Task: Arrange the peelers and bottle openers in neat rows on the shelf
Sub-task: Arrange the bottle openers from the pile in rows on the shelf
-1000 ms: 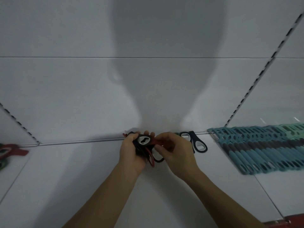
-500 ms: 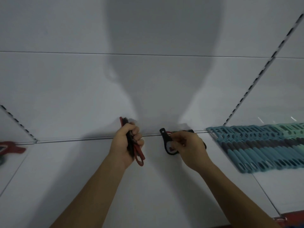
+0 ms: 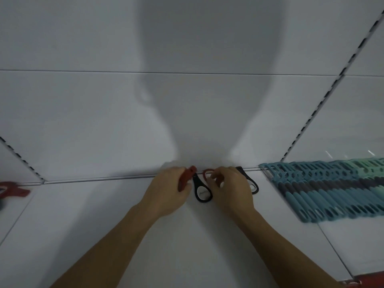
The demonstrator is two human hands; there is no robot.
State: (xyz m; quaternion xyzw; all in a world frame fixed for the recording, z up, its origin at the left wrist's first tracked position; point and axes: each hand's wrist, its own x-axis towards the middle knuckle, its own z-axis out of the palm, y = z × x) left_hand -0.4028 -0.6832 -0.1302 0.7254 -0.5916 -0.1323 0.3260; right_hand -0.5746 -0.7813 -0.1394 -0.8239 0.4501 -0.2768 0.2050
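Both hands are at the back edge of the shelf (image 3: 99, 229), mid bay, close to the back panel (image 3: 83, 113).

Left hand (image 3: 166, 192): fingers wrapped round a red opener (image 3: 185, 178) in a firm grip, its top end poking out above the knuckles. Could be more than one piece in that fist, cannot tell.

Right hand (image 3: 233, 189): fingers curled, thumb and forefinger pinching a red loop (image 3: 207, 173) at the back rail. The rest of that piece is hidden behind the fingers.

Black opener (image 3: 201, 191): flat on the shelf in the gap between the two hands, ring end toward the camera, narrow end toward the back panel. Neither hand grips it; the left knuckles sit just beside it.

Second black opener (image 3: 253, 185): just right of the right hand, same orientation, partly covered by that hand.

Peelers (image 3: 332, 196): teal, a dense overlapping row along the right side of the shelf, handles toward the front edge, paler green ones at the far right. Near the second black opener, not touching it.

Far left: red item (image 3: 12, 191) on the neighbouring section, blurred, type unclear.

Slotted upright (image 3: 311, 115) runs up the back panel from near the start of the peeler row. The person's shadow (image 3: 207, 90) falls on the panel above the hands.
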